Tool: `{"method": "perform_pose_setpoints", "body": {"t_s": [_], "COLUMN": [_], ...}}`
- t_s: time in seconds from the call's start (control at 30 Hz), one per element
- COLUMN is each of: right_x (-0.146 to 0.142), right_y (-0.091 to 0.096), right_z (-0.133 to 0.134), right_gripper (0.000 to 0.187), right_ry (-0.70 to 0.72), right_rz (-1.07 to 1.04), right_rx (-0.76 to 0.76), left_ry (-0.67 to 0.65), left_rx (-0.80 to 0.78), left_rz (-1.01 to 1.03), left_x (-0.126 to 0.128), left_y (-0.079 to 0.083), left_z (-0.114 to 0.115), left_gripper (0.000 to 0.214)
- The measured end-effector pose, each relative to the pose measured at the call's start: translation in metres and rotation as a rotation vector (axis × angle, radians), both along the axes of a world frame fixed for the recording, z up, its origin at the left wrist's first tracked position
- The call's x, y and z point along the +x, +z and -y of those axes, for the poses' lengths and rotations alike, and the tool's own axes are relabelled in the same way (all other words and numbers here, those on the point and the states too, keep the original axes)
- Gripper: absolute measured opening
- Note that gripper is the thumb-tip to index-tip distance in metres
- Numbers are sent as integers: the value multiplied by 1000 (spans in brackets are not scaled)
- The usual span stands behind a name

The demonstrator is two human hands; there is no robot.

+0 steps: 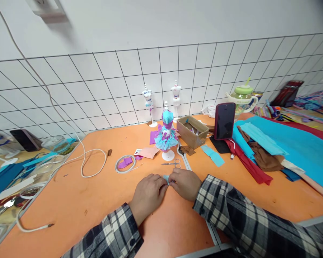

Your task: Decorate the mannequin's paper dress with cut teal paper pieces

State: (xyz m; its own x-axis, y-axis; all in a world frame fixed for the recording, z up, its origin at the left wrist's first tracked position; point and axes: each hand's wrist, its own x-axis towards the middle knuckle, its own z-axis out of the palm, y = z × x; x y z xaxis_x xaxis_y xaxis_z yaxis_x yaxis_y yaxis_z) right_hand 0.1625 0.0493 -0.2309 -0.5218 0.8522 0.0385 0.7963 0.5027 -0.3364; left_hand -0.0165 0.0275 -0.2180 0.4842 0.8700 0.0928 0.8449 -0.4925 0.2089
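Note:
Between my two hands, low over the orange table, is a small light-blue piece of fabric or crepe paper (166, 178), mostly covered by fingers. My left hand (150, 193) pinches its left side, and my right hand (185, 182) pinches its right side. Just beyond them lies a small pair of scissors (174, 163). Behind the scissors stands a miniature dress form (167, 134) on a white round base, dressed in a purple and blue ruffled outfit. A roll of clear tubing or wire (125, 164) with a purple scrap inside rests to the left.
Two more mini dress forms (148, 98) stand by the tiled wall. Right of centre are a cardboard box (193, 132), a propped phone (224, 122), a blue strip (213, 155) and layered coloured sheets (263, 143). A white cable (83, 163) loops across the left.

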Motion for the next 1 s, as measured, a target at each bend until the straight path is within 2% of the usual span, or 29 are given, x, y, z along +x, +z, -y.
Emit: {"method": "perform_pose_setpoints", "body": {"t_s": [0.33, 1.0], "right_x": [0, 0], "right_y": [0, 7], "right_z": [1, 2], "right_gripper": [15, 19], "right_ry": [-7, -25], "right_rz": [-33, 41], "right_rx": [4, -48], "left_ry": [-10, -16], "left_rx": [-6, 0], "left_rz": [-27, -24], "left_x": [0, 0], "left_y": [1, 2], "left_z": [-1, 0], "left_gripper": [22, 26]}}
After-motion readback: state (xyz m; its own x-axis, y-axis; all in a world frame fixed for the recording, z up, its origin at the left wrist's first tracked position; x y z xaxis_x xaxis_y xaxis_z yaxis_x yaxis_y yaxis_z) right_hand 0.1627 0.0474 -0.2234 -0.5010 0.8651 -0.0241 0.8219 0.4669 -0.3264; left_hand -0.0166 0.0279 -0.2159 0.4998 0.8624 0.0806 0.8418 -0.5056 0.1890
